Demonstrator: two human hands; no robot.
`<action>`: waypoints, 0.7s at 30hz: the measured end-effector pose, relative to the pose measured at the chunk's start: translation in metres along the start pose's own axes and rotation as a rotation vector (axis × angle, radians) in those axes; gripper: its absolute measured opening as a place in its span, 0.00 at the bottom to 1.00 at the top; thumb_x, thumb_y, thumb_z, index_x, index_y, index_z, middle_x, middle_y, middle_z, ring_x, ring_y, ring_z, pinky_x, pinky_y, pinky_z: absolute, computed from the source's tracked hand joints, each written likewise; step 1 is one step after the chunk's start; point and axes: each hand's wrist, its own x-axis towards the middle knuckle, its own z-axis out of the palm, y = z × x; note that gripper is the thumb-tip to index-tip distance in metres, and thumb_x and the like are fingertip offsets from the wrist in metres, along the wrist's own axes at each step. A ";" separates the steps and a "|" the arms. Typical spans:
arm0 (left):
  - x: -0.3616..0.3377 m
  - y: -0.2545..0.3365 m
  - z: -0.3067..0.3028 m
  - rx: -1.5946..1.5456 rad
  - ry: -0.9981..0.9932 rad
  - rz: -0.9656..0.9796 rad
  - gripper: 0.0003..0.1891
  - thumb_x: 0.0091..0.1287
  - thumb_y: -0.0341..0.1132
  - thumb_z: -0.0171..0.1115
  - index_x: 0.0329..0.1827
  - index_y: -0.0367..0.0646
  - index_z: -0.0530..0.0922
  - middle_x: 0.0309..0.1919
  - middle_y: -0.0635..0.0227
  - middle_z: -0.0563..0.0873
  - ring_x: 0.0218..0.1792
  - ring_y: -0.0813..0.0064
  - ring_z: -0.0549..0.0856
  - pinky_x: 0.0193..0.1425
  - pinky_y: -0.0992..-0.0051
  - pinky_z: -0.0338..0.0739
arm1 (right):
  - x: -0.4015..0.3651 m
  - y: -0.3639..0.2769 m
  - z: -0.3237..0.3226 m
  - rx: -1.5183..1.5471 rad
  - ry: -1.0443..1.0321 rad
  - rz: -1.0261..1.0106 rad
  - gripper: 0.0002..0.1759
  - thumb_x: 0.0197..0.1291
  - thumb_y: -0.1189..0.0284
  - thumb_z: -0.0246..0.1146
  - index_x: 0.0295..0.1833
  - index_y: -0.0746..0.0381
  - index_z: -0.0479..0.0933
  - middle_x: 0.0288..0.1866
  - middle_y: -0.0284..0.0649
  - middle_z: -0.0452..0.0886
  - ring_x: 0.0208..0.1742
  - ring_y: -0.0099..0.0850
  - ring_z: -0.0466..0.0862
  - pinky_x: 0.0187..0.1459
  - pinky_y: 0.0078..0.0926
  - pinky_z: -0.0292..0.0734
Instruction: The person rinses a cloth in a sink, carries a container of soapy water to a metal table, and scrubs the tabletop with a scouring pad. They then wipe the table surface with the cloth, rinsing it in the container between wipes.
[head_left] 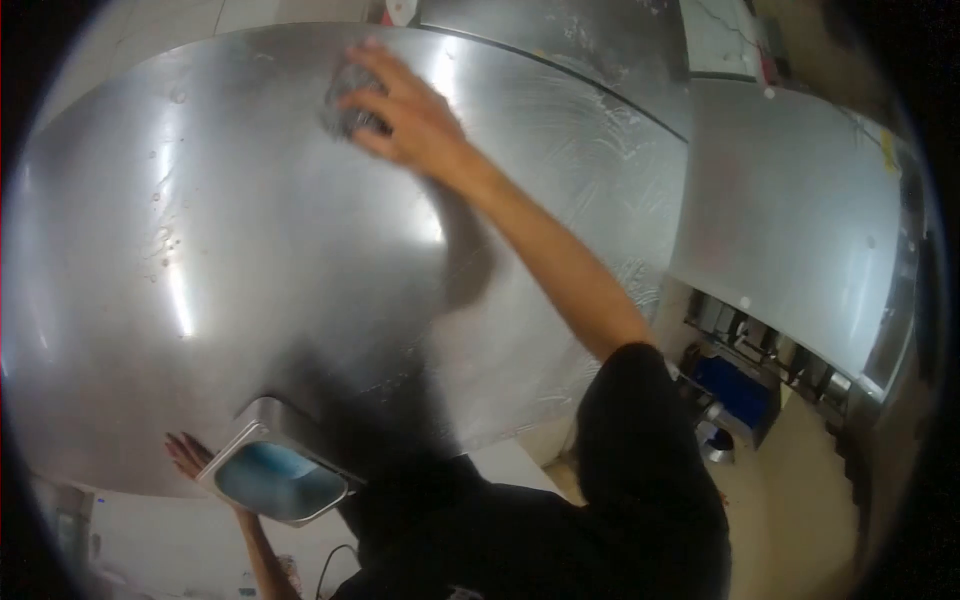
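Observation:
My right hand (415, 120) is at the far side of the steel table, its fingers curved over a grey metal scouring pad (345, 105) pressed on the surface. The hand is slightly blurred. Near the table's front edge, my left hand (187, 455) is at the outer side of a rectangular steel pan (268, 415), which it appears to support. Its fingertips extend past the pan's wall, while the palm is partly hidden. Bluish liquid (280, 480) shows inside the pan, which looks tilted in this view.
The large steel table (300, 270) carries wet, soapy streaks on its right part and droplets at left. Another steel surface (560, 40) adjoins behind it. A separate steel counter (790, 220) stands at right, with a blue item (735, 390) and metal containers below.

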 end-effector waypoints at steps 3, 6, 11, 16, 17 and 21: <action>-0.016 -0.012 0.007 -0.137 -0.084 -0.116 0.32 0.79 0.55 0.35 0.81 0.47 0.55 0.80 0.55 0.56 0.81 0.53 0.54 0.82 0.51 0.42 | -0.001 0.022 -0.029 -0.236 0.146 -0.017 0.24 0.61 0.62 0.65 0.60 0.61 0.78 0.79 0.51 0.61 0.78 0.48 0.62 0.73 0.42 0.62; 0.001 0.001 -0.016 -0.160 -0.147 -0.165 0.31 0.80 0.53 0.33 0.81 0.48 0.55 0.81 0.55 0.55 0.81 0.53 0.53 0.82 0.50 0.42 | -0.089 0.149 -0.134 -0.708 0.440 0.333 0.29 0.62 0.61 0.66 0.62 0.70 0.73 0.69 0.57 0.71 0.70 0.54 0.70 0.70 0.49 0.63; -0.009 -0.016 -0.006 -0.121 -0.151 -0.138 0.32 0.79 0.51 0.38 0.81 0.44 0.54 0.81 0.56 0.53 0.81 0.56 0.52 0.82 0.52 0.40 | -0.051 0.098 -0.058 -0.788 0.473 0.010 0.24 0.60 0.66 0.66 0.59 0.68 0.75 0.69 0.58 0.71 0.71 0.56 0.68 0.72 0.49 0.62; -0.015 -0.024 -0.004 -0.165 -0.200 -0.157 0.35 0.79 0.56 0.35 0.82 0.44 0.53 0.81 0.51 0.52 0.81 0.48 0.49 0.81 0.47 0.38 | 0.000 0.007 -0.002 -0.589 0.315 -0.032 0.18 0.57 0.71 0.66 0.52 0.64 0.76 0.70 0.57 0.70 0.70 0.55 0.69 0.70 0.50 0.64; -0.015 -0.026 -0.005 -0.179 -0.218 -0.160 0.35 0.79 0.56 0.36 0.81 0.44 0.53 0.81 0.50 0.52 0.81 0.47 0.49 0.81 0.46 0.38 | 0.010 -0.001 0.001 -0.568 0.286 -0.007 0.18 0.56 0.71 0.66 0.52 0.64 0.76 0.70 0.56 0.70 0.70 0.55 0.69 0.70 0.50 0.64; -0.016 -0.028 -0.012 -0.210 -0.246 -0.182 0.33 0.78 0.52 0.38 0.81 0.43 0.54 0.81 0.49 0.52 0.81 0.45 0.48 0.81 0.44 0.38 | 0.010 -0.005 -0.003 -0.640 0.338 0.040 0.17 0.57 0.72 0.66 0.51 0.65 0.75 0.67 0.57 0.72 0.67 0.55 0.72 0.67 0.50 0.67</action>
